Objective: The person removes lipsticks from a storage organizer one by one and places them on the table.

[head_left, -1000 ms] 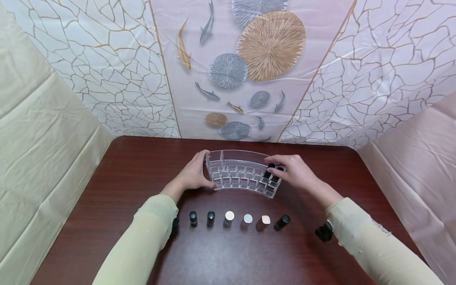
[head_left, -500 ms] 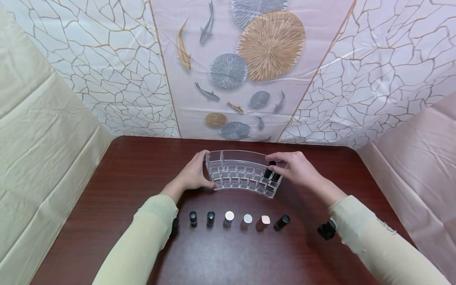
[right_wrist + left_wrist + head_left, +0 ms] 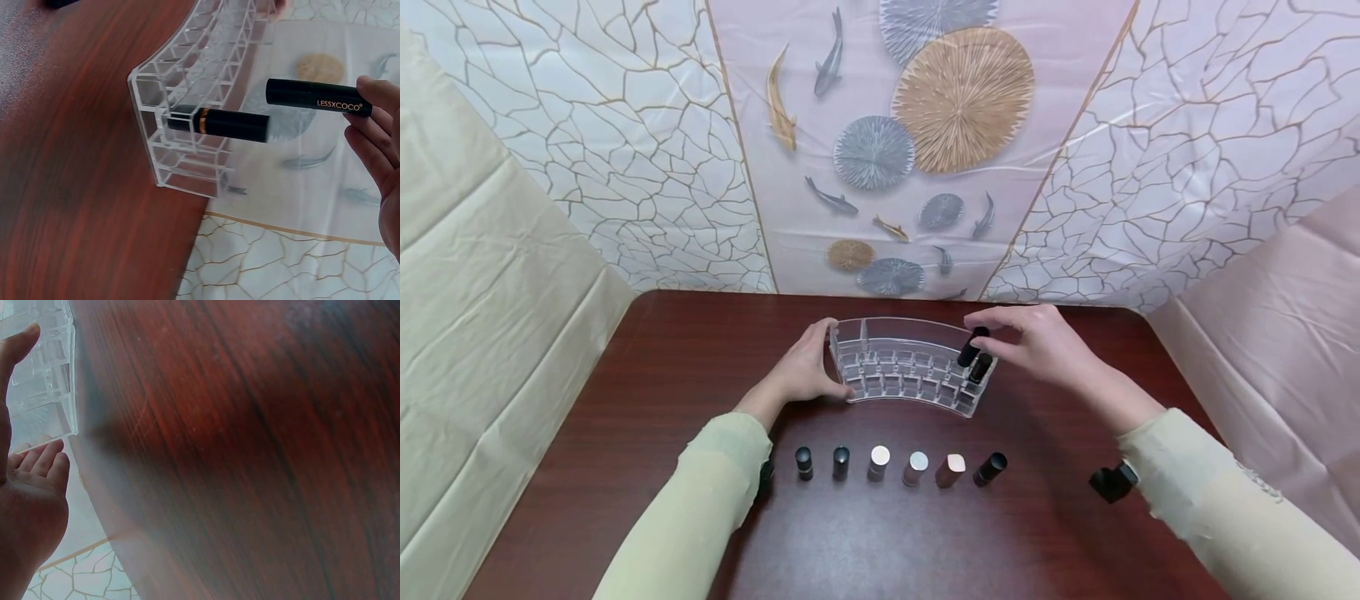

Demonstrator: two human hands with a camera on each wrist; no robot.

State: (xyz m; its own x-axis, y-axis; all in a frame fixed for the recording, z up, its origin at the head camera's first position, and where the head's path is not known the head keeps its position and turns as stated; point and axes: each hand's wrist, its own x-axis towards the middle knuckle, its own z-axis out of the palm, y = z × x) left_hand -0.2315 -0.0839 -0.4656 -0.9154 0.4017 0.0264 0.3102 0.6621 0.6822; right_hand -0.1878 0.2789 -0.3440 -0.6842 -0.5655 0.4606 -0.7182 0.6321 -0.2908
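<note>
A clear curved organizer (image 3: pixel 910 371) with many small slots stands mid-table. My left hand (image 3: pixel 822 363) grips its left end, thumb on the front and fingers behind; the left wrist view shows that organizer corner (image 3: pixel 39 375) between my thumb and fingers (image 3: pixel 44 459). My right hand (image 3: pixel 994 338) pinches a black lipstick tube (image 3: pixel 973 347) by its top, above the organizer's right end. In the right wrist view this tube (image 3: pixel 315 98), marked LESSXCOCO, hangs clear of the organizer (image 3: pixel 181 140). A second black lipstick (image 3: pixel 219 122) with a gold band sits in a slot beside it (image 3: pixel 980 368).
Several lipstick tubes stand in a row near me on the dark wood table (image 3: pixel 647 392), from a black one (image 3: pixel 804 463) through pale-capped ones (image 3: pixel 878 462) to a tilted black one (image 3: pixel 990 468). Patterned sheets wall the table's back and sides.
My right hand has risen from the organizer's right end, drawing the black tube up and out of its slot. The left hand has stayed on the organizer.
</note>
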